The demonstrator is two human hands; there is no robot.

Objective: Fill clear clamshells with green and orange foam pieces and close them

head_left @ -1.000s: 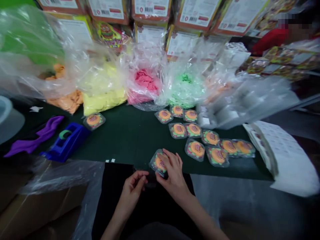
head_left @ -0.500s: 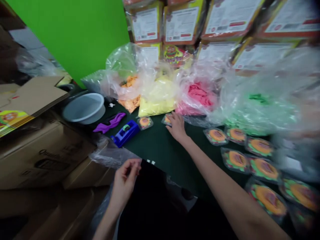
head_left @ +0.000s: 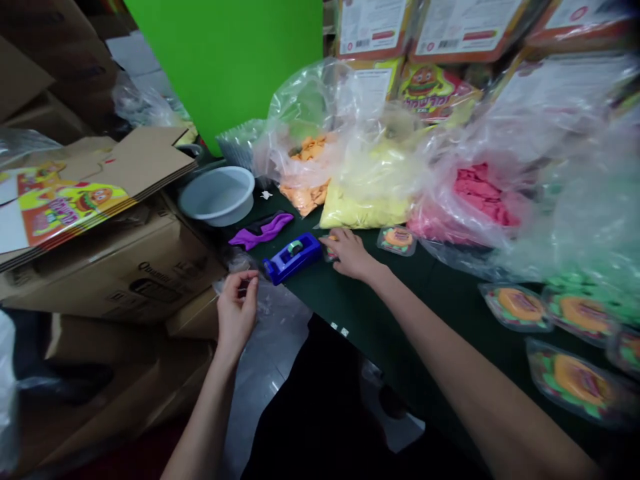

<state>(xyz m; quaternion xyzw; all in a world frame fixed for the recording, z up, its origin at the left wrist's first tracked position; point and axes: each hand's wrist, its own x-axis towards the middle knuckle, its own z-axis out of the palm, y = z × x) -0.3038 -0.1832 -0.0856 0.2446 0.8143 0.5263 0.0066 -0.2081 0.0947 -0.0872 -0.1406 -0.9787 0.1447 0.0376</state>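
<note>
My right hand (head_left: 349, 253) stretches out over the dark green table (head_left: 440, 293) and rests on a clear burger-toy pack (head_left: 330, 250), mostly hidden under the fingers, right beside the blue tape dispenser (head_left: 293, 257). A second clear pack (head_left: 397, 239) lies just right of that hand. My left hand (head_left: 237, 312) hovers off the table's near edge, below the dispenser, with its fingers curled together; nothing shows in it clearly. Further packs (head_left: 515, 306) lie at the right.
Clear bags of orange (head_left: 310, 170), yellow (head_left: 367, 193), pink (head_left: 475, 197) and green (head_left: 595, 227) pieces line the back. A grey bowl (head_left: 217, 195) and purple cloth (head_left: 261, 231) sit at the left. Cardboard boxes (head_left: 115, 267) stack beside the table; printed cartons (head_left: 430, 40) stand behind.
The view has swung left. My right hand carried a pack from the near edge to the far left, slid to the tape dispenser. My left hand moved left, off the table.
</note>
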